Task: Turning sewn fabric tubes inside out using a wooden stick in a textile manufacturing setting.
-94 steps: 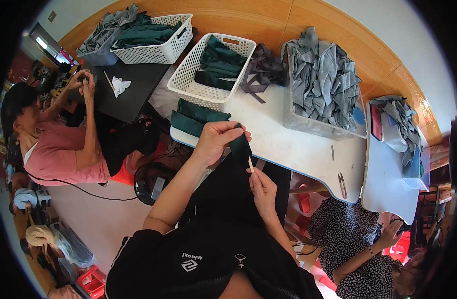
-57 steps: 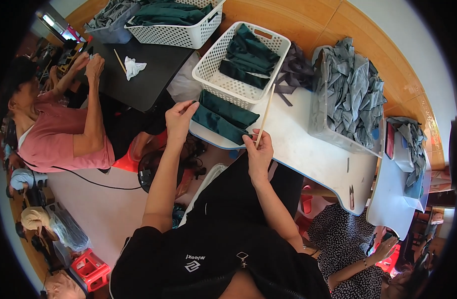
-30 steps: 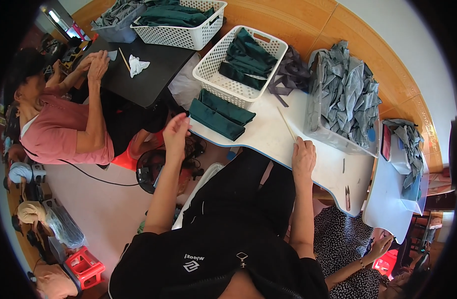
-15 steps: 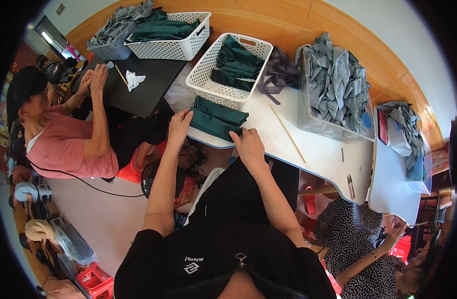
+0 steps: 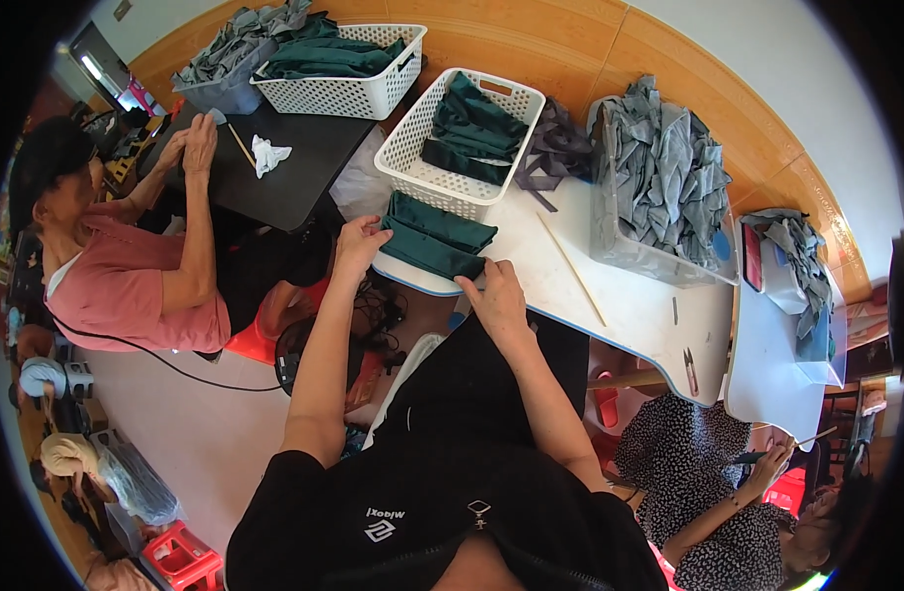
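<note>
Two dark green folded cloth strips [image 5: 437, 236] lie side by side at the near edge of the white table, in front of a basket. My left hand [image 5: 358, 246] is at their left end, thumb and fingertips beside the cloth, and it looks open. At the right end, my right hand [image 5: 498, 303] has its thumb spread from the fingers. Its fingertips are close to the near corner of the cloth; whether they touch is hard to tell. A white perforated basket [image 5: 398, 175] just beyond holds more dark green cloth [image 5: 476, 118].
A clear bin [image 5: 659, 258] of grey cloth stands on the white table [image 5: 639, 305] to the right, near a thin wooden stick [image 5: 570, 268] and small thread snips [image 5: 690, 371]. Dark ribbons [image 5: 555, 148] lie beside the basket. Co-workers sit left [image 5: 136, 266] and lower right [image 5: 708, 483].
My right hand has drawn slightly back from the cloth's near edge, its thumb coming off it. My left fingers have loosened at the left end. The view has shifted a little.
</note>
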`<state>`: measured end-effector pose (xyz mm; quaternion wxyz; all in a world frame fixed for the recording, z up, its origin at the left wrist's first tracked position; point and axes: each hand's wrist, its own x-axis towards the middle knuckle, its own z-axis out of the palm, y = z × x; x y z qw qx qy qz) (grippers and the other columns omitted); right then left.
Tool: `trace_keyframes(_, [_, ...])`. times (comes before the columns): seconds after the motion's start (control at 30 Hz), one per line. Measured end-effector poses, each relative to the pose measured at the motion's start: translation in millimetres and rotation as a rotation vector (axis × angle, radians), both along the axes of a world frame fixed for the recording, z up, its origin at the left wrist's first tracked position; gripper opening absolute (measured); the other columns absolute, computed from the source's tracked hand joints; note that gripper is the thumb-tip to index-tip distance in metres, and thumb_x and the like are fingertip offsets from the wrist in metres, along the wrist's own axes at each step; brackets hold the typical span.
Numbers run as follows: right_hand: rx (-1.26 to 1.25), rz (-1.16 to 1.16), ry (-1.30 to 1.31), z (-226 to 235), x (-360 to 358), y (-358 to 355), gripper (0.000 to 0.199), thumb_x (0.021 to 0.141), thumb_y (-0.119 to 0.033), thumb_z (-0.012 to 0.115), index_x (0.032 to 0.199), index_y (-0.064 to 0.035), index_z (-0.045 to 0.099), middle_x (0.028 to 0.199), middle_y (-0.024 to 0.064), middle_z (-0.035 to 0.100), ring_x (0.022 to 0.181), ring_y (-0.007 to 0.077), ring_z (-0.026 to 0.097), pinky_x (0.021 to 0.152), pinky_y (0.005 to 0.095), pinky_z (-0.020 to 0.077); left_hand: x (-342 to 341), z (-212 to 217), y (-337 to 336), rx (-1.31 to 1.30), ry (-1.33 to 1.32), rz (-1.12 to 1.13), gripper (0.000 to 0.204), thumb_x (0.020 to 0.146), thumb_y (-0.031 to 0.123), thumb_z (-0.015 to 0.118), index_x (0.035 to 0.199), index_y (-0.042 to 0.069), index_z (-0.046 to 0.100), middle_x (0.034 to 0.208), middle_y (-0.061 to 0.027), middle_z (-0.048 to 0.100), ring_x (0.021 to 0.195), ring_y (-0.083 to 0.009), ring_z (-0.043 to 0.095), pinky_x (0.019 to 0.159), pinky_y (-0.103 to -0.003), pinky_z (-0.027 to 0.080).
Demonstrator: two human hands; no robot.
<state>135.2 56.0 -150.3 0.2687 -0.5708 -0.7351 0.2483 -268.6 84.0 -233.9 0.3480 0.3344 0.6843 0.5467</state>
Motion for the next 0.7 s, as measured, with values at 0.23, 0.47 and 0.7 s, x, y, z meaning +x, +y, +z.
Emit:
trace_keyframes(0.23, [0.020,0.037,0.007,4.3,-7.1,3.6,0.072,0.112,-0.043,0.101,0.151,0.0133,0.080,0.139,0.0319,0.079,0.128,0.0542,0.083,0.109,0.0591,0.0702,1.0,-6.7,13.5,-0.046,-0.014,-0.042,0.073,0.104,0.008,0.104,0.172,-0.003,0.080,0.129,-0.0142,0.094,0.110,-0.0253,0.089,0.101,-0.040,0.069])
trace_keyframes(0.47, [0.023,0.011,0.066,-0.7,31.5,2.6,0.065,0.112,-0.036,0.100,0.152,0.0111,0.081,0.140,0.0299,0.079,0.124,0.0500,0.082,0.106,0.0560,0.0702,30.2,-8.8,-9.0,-0.064,-0.031,-0.093,0.071,0.105,0.008,0.103,0.172,-0.003,0.080,0.129,-0.0140,0.095,0.111,-0.0252,0.089,0.102,-0.040,0.070])
trace_keyframes(0.7, [0.051,-0.025,0.141,8.1,69.4,6.2,0.053,0.117,-0.027,0.094,0.155,0.0067,0.083,0.142,0.0262,0.079,0.115,0.0423,0.081,0.101,0.0513,0.0701,150.4,6.2,2.6,-0.039,-0.078,-0.138,0.066,0.109,0.011,0.099,0.170,-0.003,0.081,0.130,-0.0137,0.095,0.112,-0.0251,0.089,0.103,-0.041,0.070])
